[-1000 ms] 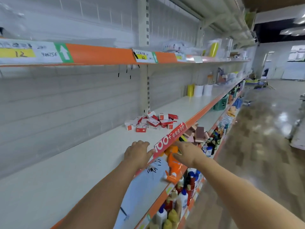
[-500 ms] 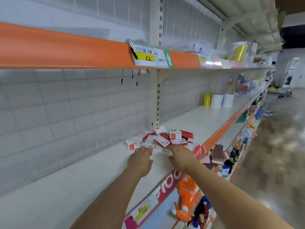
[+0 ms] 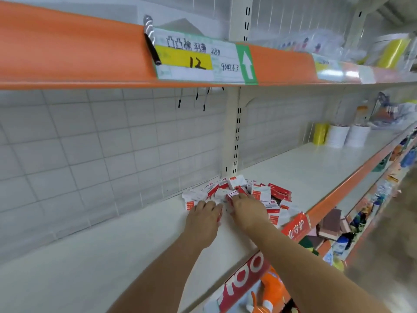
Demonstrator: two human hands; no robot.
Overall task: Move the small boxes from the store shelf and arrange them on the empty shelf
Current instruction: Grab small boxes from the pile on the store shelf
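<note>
Both hands are digging into the heap of red-and-white cartons (image 3: 259, 193) – left hand (image 3: 204, 216) and right hand (image 3: 247, 211) each curling over one – light, crushable card, best pinched by the flat sides

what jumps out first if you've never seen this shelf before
A loose heap of small red-and-white boxes lies on the pale shelf against the grid back panel, with the left hand and right hand on its near edge. Above, a handwritten price tag marked 12 sits on the orange rail.

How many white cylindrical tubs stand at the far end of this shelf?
2: white cylindrical tubs side by side, one next to the yellow roll, the other right of it. More may be hidden beyond.
</note>
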